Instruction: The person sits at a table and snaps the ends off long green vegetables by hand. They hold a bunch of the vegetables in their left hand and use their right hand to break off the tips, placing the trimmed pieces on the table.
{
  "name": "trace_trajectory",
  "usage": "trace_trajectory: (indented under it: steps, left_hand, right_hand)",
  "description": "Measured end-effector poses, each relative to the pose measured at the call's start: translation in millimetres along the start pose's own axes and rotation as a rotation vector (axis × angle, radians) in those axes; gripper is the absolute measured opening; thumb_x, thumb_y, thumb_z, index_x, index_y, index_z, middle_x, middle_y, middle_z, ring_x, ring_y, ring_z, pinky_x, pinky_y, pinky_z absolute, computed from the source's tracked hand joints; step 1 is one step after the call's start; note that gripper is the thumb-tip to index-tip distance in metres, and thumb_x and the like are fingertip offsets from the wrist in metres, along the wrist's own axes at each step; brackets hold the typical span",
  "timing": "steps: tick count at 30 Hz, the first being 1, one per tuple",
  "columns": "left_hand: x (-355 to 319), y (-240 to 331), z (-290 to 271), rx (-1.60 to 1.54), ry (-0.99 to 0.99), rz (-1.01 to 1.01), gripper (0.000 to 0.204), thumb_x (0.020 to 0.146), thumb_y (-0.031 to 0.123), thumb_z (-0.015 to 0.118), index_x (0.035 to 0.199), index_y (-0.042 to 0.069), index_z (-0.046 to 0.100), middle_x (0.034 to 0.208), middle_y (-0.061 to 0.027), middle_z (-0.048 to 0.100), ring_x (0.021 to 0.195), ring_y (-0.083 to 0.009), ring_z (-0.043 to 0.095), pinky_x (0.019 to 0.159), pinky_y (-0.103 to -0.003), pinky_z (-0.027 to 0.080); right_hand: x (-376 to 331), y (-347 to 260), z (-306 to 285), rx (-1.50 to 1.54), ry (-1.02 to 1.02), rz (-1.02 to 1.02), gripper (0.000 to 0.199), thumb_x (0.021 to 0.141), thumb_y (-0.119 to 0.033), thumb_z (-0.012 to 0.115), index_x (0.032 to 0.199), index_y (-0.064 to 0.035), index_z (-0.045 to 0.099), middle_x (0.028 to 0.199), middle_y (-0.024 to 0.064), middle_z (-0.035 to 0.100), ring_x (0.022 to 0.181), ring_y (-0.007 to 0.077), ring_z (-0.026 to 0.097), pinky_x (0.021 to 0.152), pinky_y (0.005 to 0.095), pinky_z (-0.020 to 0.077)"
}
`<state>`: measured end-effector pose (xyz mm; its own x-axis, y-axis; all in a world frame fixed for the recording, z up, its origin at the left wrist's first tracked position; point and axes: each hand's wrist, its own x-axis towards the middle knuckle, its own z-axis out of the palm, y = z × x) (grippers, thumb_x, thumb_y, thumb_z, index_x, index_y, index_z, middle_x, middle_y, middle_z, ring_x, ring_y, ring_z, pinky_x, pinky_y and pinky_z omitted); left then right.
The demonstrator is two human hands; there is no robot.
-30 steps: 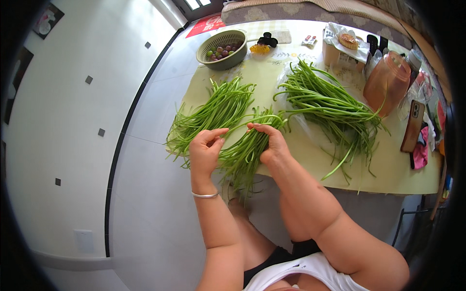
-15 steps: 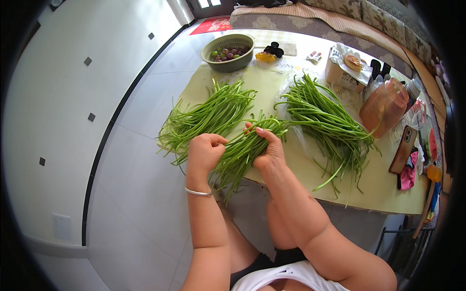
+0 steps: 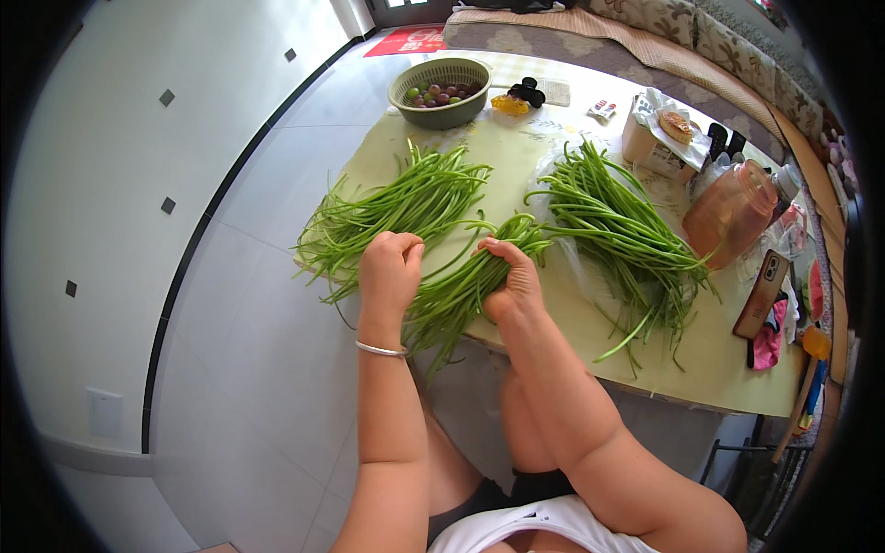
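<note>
A bunch of long, thin green vegetable stems (image 3: 461, 293) hangs over the table's near edge, with my right hand (image 3: 513, 276) closed round its upper part. My left hand (image 3: 391, 275), a bangle on its wrist, is held closed just left of that bunch, thumb against the curled fingers. Whatever it pinches, if anything, is hidden. Beyond it lies a loose pile of the same stems, the left pile (image 3: 415, 192). Another heap, the right pile (image 3: 619, 229), rests partly on a clear plastic bag (image 3: 573, 263).
At the back stand a green colander (image 3: 440, 118) of grapes and a black hair claw (image 3: 527, 92). To the right are a box (image 3: 656, 152) with a pastry on top, a pinkish jar (image 3: 731, 214) and a phone (image 3: 761, 293). A sofa (image 3: 590, 60) stands behind the table.
My left hand has risen slightly, up and away from the held bunch towards the left pile. My right hand keeps its grip on the bunch. The whole view has shifted a little.
</note>
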<state>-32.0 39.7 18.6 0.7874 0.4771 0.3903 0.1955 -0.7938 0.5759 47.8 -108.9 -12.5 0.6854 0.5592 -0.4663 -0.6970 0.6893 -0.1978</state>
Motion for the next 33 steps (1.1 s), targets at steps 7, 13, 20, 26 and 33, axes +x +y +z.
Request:
trace_trajectory:
  steps: [7, 13, 20, 26, 33]
  left_hand:
    - [1.7, -2.5, 23.6, 0.049, -0.086, 0.106, 0.024, 0.081, 0.008, 0.064, 0.104, 0.006, 0.068, 0.090, -0.0136, 0.061, 0.081, -0.0299, 0.060, 0.074, -0.040, 0.049]
    - [0.7, -5.1, 36.3, 0.176, -0.133, 0.009, 0.038, 0.077, 0.011, 0.068, 0.115, 0.014, 0.067, 0.085, -0.0127, 0.055, 0.082, -0.0312, 0.058, 0.075, -0.041, 0.048]
    - [3.7, -7.0, 43.5, 0.197, -0.021, 0.010, 0.028, 0.077, 0.012, 0.069, 0.104, 0.012, 0.069, 0.082, -0.0108, 0.057, 0.077, -0.0280, 0.059, 0.069, -0.039, 0.049]
    - [5.1, -11.2, 45.4, 0.159, 0.008, 0.018, 0.027, 0.080, 0.011, 0.066, 0.106, 0.015, 0.069, 0.087, -0.0107, 0.058, 0.080, -0.0301, 0.060, 0.070, -0.041, 0.050]
    - [7.4, -9.5, 46.8, 0.181, -0.050, 0.003, 0.036, 0.083, 0.007, 0.060, 0.115, 0.022, 0.068, 0.083, -0.0119, 0.056, 0.079, -0.0304, 0.059, 0.071, -0.040, 0.049]
  right_hand:
    - [4.2, -0.3, -4.3, 0.042, 0.045, -0.032, 0.009, 0.074, -0.003, 0.065, 0.082, -0.0032, 0.062, 0.078, 0.0076, 0.066, 0.075, 0.0225, 0.062, 0.076, 0.0388, 0.0512]
    - [10.0, -0.7, -7.9, 0.054, 0.092, -0.017, 0.013, 0.076, -0.005, 0.064, 0.089, -0.0026, 0.062, 0.085, 0.0087, 0.065, 0.079, 0.0234, 0.061, 0.077, 0.0391, 0.0508]
    - [11.5, 1.0, -7.7, 0.042, 0.108, -0.035, 0.014, 0.077, -0.006, 0.064, 0.091, -0.0023, 0.062, 0.085, 0.0087, 0.065, 0.080, 0.0228, 0.061, 0.076, 0.0385, 0.0512]
    - [8.6, 0.7, -4.9, 0.024, 0.111, -0.030, 0.013, 0.077, -0.006, 0.065, 0.089, -0.0022, 0.064, 0.084, 0.0087, 0.066, 0.078, 0.0228, 0.062, 0.076, 0.0377, 0.0514]
    - [12.3, 0.2, -8.9, 0.023, 0.093, -0.033, 0.011, 0.077, -0.005, 0.065, 0.088, -0.0023, 0.064, 0.083, 0.0087, 0.066, 0.078, 0.0225, 0.062, 0.076, 0.0373, 0.0515]
